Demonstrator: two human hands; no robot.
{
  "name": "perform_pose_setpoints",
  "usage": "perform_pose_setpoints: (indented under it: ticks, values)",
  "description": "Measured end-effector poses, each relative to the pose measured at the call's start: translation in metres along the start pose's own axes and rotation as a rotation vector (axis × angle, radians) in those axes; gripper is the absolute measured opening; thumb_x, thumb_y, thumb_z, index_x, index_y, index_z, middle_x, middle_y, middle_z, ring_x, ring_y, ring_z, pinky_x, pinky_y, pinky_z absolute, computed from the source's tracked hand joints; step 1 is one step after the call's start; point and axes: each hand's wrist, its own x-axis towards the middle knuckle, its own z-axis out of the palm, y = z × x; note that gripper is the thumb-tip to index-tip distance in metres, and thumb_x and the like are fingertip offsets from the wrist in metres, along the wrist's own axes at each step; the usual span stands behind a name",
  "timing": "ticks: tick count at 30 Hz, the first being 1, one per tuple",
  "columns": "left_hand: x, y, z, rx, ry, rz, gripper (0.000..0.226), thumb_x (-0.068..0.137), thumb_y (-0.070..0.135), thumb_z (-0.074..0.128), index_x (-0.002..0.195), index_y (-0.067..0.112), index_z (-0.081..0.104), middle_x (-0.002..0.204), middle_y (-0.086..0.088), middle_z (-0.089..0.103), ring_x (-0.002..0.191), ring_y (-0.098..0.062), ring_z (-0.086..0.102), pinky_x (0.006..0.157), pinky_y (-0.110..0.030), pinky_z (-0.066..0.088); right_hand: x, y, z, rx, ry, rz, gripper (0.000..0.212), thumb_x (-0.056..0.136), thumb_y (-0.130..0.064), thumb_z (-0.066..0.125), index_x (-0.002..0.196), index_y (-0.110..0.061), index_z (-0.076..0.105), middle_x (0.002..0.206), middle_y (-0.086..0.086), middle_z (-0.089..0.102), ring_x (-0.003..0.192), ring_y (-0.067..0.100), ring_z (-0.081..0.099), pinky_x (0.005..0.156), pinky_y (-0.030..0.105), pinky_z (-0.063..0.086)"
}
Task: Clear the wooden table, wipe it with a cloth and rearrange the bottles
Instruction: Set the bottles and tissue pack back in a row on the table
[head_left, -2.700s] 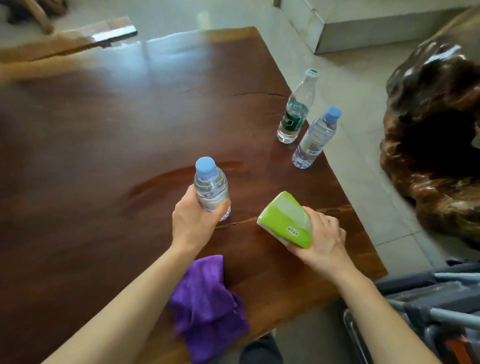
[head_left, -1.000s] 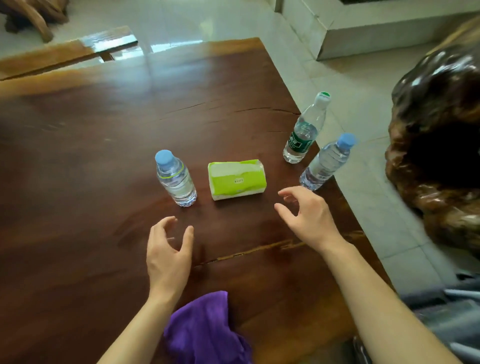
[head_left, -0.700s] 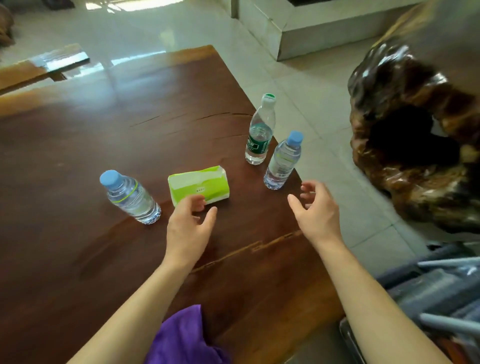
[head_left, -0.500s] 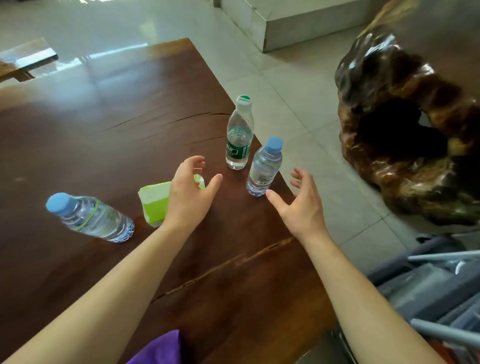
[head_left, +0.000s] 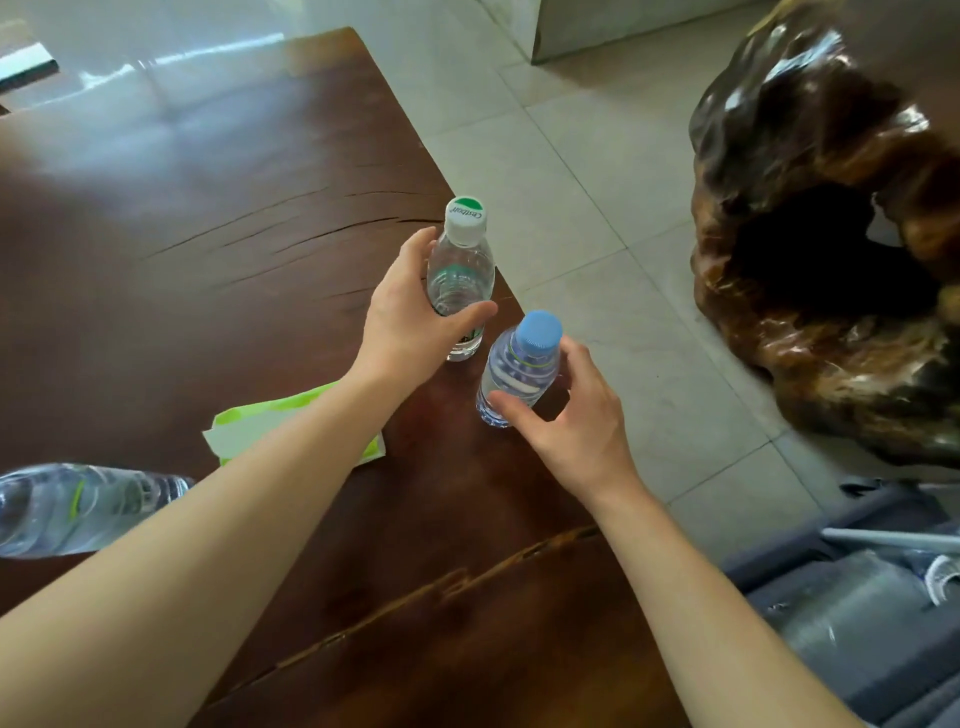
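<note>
Two clear water bottles stand near the right edge of the dark wooden table (head_left: 208, 218). My left hand (head_left: 410, 317) wraps around the taller bottle with the green-and-white cap (head_left: 462, 260). My right hand (head_left: 566, 415) grips the shorter bottle with the blue cap (head_left: 519, 364). A third clear bottle (head_left: 78, 506) is at the left edge of view, behind my left forearm. A green and white tissue pack (head_left: 249, 431) lies on the table, partly hidden by that forearm. The purple cloth is out of view.
A large glossy carved wooden stump (head_left: 831, 234) stands on the tiled floor (head_left: 597, 156) to the right of the table. A grey folding cart (head_left: 857, 597) holding clear plastic is at the lower right, close to the table's near corner.
Both hands reached forward from open and closed around the two bottles at the right edge. The view swung right, so the third bottle slid to the left edge and the cloth left the frame.
</note>
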Motion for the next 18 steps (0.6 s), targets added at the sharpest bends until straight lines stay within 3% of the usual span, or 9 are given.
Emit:
perform_pose_setpoints:
  ticks: [3, 6, 9, 18]
  values:
    - [0.006, -0.001, 0.005, -0.001, 0.0, 0.013, 0.078, 0.071, 0.037, 0.087, 0.138, 0.021, 0.05, 0.127, 0.006, 0.067, 0.117, -0.013, 0.064, 0.1, -0.041, 0.052, 0.0, 0.0, -0.001, 0.004, -0.005, -0.017, 0.066, 0.072, -0.056, 0.079, 0.127, -0.034, 0.049, 0.118, -0.019, 0.064, 0.103, 0.0, 0.062, 0.087, 0.011, 0.047]
    - [0.004, 0.0, 0.006, -0.007, 0.023, 0.002, 0.071, 0.072, 0.035, 0.088, 0.132, 0.019, 0.054, 0.123, 0.006, 0.068, 0.114, -0.013, 0.065, 0.096, -0.043, 0.055, 0.0, -0.002, 0.0, 0.015, 0.004, -0.009, 0.064, 0.072, -0.055, 0.08, 0.125, -0.037, 0.049, 0.114, -0.022, 0.065, 0.1, -0.005, 0.064, 0.08, 0.003, 0.046]
    - [-0.01, -0.002, 0.002, -0.009, 0.054, 0.01, 0.069, 0.072, 0.036, 0.088, 0.13, 0.017, 0.055, 0.122, 0.003, 0.069, 0.113, -0.014, 0.066, 0.094, -0.043, 0.056, -0.004, -0.004, -0.001, 0.008, 0.032, 0.007, 0.065, 0.07, -0.059, 0.079, 0.124, -0.035, 0.051, 0.113, -0.018, 0.068, 0.096, -0.001, 0.067, 0.078, 0.006, 0.05]
    - [-0.101, -0.001, -0.032, -0.054, 0.105, 0.026, 0.069, 0.072, 0.037, 0.088, 0.13, 0.018, 0.057, 0.118, 0.006, 0.071, 0.111, -0.009, 0.066, 0.09, -0.041, 0.057, -0.065, -0.021, -0.018, -0.061, 0.018, -0.016, 0.065, 0.071, -0.049, 0.082, 0.123, -0.019, 0.058, 0.11, -0.005, 0.071, 0.092, 0.004, 0.067, 0.074, -0.004, 0.043]
